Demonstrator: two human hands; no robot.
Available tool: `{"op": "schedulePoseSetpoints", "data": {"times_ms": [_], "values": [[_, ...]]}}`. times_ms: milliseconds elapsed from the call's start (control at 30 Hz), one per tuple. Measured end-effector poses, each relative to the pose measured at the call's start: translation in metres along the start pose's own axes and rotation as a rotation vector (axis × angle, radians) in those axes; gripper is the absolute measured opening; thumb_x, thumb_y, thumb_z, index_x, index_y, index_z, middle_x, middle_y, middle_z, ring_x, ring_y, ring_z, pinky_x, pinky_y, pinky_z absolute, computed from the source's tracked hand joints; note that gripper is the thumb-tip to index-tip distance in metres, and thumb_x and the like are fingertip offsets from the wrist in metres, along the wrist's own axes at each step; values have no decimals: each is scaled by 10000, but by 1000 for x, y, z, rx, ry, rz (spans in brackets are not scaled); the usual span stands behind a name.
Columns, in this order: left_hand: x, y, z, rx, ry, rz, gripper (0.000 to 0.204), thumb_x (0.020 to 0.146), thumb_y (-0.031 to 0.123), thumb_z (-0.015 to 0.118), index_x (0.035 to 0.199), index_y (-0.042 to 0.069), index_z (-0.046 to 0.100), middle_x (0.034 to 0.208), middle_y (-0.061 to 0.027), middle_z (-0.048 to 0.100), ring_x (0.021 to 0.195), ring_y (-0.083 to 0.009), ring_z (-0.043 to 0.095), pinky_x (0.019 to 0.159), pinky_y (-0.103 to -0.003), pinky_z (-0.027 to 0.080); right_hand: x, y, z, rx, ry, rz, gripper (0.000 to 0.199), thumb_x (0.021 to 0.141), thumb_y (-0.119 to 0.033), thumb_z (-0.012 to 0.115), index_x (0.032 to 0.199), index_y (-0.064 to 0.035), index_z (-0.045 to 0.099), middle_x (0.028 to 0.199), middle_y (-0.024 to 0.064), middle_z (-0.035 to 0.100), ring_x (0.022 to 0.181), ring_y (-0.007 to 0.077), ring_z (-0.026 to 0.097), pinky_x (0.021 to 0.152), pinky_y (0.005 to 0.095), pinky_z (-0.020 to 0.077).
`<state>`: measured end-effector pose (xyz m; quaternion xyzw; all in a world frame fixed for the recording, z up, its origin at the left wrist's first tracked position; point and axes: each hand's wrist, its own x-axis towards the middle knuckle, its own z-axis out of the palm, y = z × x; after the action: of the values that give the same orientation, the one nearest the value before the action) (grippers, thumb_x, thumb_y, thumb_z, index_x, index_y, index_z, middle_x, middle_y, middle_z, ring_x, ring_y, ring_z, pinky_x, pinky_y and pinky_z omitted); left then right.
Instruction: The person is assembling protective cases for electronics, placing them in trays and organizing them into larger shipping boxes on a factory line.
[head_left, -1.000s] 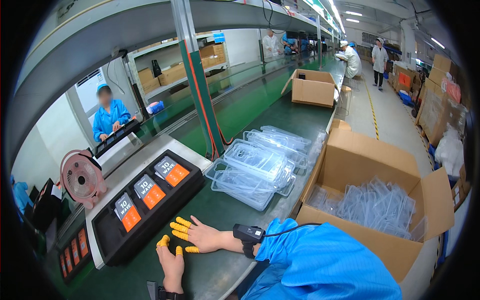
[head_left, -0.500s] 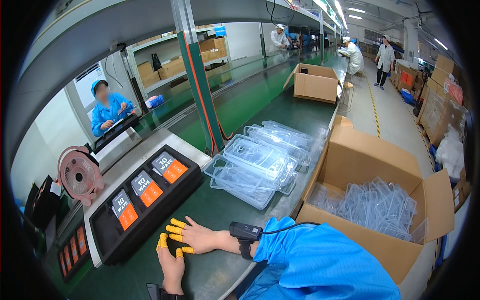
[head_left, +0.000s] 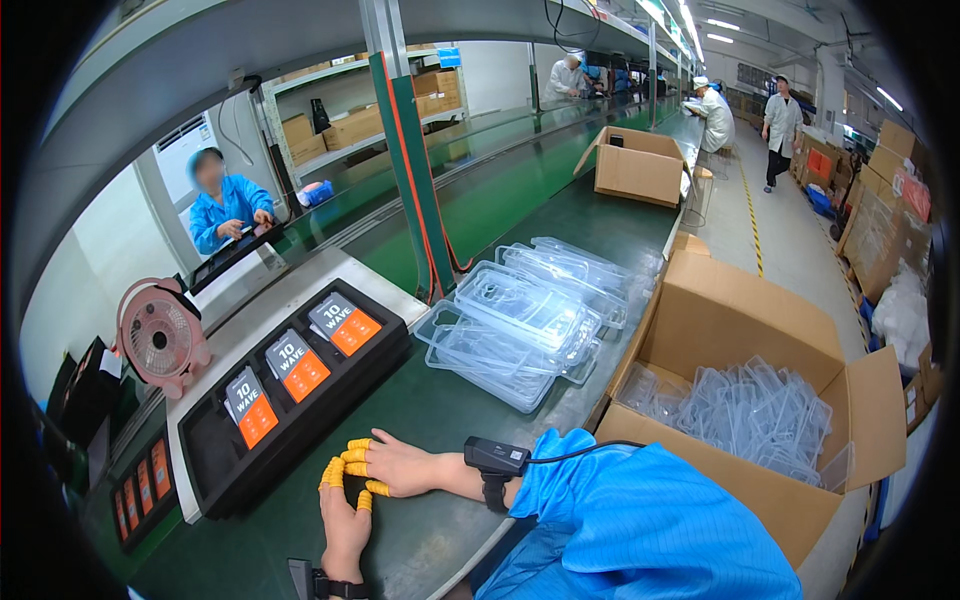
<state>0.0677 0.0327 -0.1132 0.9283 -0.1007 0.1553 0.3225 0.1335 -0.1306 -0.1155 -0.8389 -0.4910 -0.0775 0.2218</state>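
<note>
My left hand (head_left: 346,522) and my right hand (head_left: 400,468) lie on the green bench top (head_left: 440,405), yellow finger cots on their fingers. Their fingers are stretched out, and the fingertips of both meet or nearly meet; nothing shows in either hand. Just beyond them is a black foam tray (head_left: 212,482) with three grey and orange printed packs (head_left: 297,365) standing in its slots. To the right of the tray lies a pile of clear plastic trays (head_left: 525,320), loosely stacked.
At my right stands an open cardboard box (head_left: 740,300) filled with clear plastic pieces (head_left: 755,415). A smaller carton (head_left: 640,170) sits farther along the bench. A pink fan (head_left: 160,338) and a green post (head_left: 410,180) stand beyond the tray. A co-worker in blue (head_left: 232,205) works across the line.
My hands stay nearly in place; the left fingers have shifted slightly nearer the right hand. The view has moved a little. The person in the aisle has walked closer.
</note>
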Motion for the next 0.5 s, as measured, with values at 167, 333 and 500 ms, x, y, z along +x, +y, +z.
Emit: {"op": "schedulePoseSetpoints", "data": {"times_ms": [167, 333, 500], "values": [[0, -1, -2, 36, -63, 24, 527, 712, 37, 595, 1202, -28, 413, 1174, -210, 457, 1127, -369, 399, 973, -415, 302, 0, 4, -1, 168, 114, -11, 320, 816, -200, 535, 1103, -58, 531, 1073, 104, 529, 1005, 275, 461, 875, 374, 355], [-1, -2, -5, 83, -107, 50, 507, 709, 33, 596, 1184, -26, 427, 1149, -208, 472, 1110, -366, 411, 960, -419, 312, 1, 7, 1, 230, 147, 4, 258, 797, -211, 561, 986, -36, 577, 963, 115, 555, 937, 293, 485, 843, 371, 383], [-1, -4, -1, -26, -12, 49, 478, 707, 16, 589, 1163, -21, 447, 1094, -200, 496, 1061, -366, 442, 930, -411, 346, 1, 6, 0, 312, 126, 11, 274, 810, -238, 561, 998, -39, 568, 952, 111, 561, 921, 291, 513, 870, 364, 383]]}}
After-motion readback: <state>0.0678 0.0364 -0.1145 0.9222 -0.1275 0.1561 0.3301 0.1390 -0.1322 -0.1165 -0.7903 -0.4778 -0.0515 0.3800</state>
